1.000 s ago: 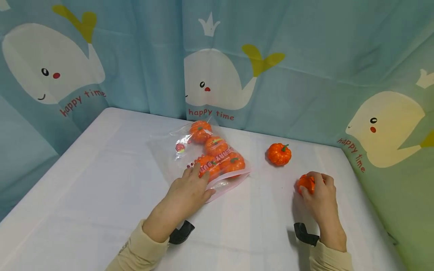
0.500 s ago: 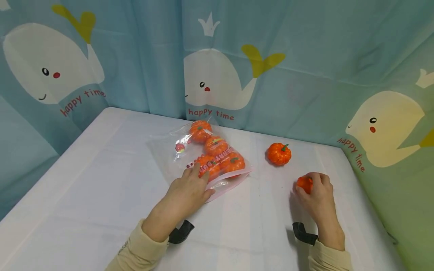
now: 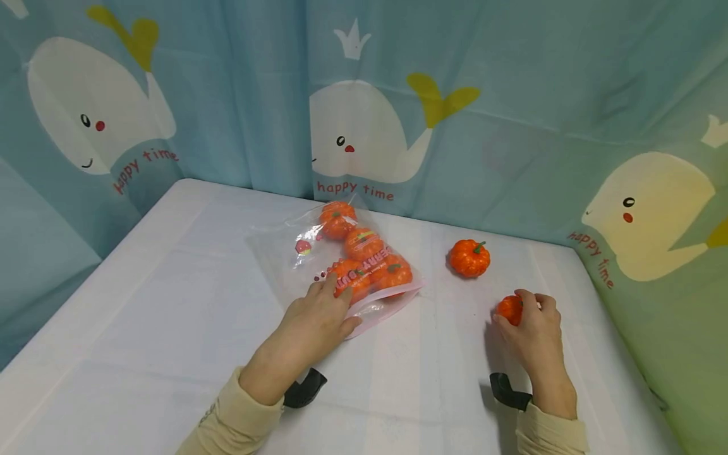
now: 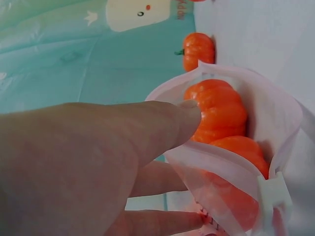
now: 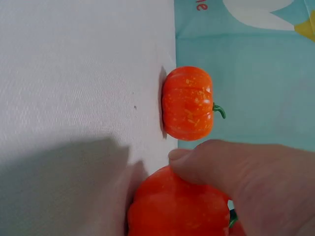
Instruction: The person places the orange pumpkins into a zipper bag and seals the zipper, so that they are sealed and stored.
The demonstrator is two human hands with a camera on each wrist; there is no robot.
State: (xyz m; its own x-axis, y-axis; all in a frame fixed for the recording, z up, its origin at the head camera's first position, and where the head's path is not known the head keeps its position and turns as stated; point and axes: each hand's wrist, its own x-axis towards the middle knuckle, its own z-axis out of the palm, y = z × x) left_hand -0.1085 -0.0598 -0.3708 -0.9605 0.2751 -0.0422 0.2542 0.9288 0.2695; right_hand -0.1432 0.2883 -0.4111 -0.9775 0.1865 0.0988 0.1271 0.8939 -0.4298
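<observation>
A clear zip bag [image 3: 284, 259] with pink print and a pale pink rim lies towards the back of the table. Several orange toy pumpkins [image 3: 364, 243] are inside. My left hand [image 3: 313, 322] rests on the bag with fairly straight fingers touching its printed film. In the left wrist view, the thumb [image 4: 172, 123] lies across the bag's gaping mouth, before a pumpkin [image 4: 224, 110]. To the right, my right hand [image 3: 537, 328] holds another toy pumpkin [image 3: 509, 309] at the table, thumb and fingers around it; its far side is hidden. A third loose pumpkin [image 3: 469, 258] sits behind it.
The white-covered table [image 3: 170, 316] meets a blue-green curtain [image 3: 523, 126] with whale prints at the back and sides. A white slider [image 4: 274, 194] sits on the bag's rim. Black curved pieces [image 3: 305, 388] stick out by both wrists.
My right hand has shifted slightly left with the pumpkin, and its fingers have moved a little over it. The left hand and the bag stay put.
</observation>
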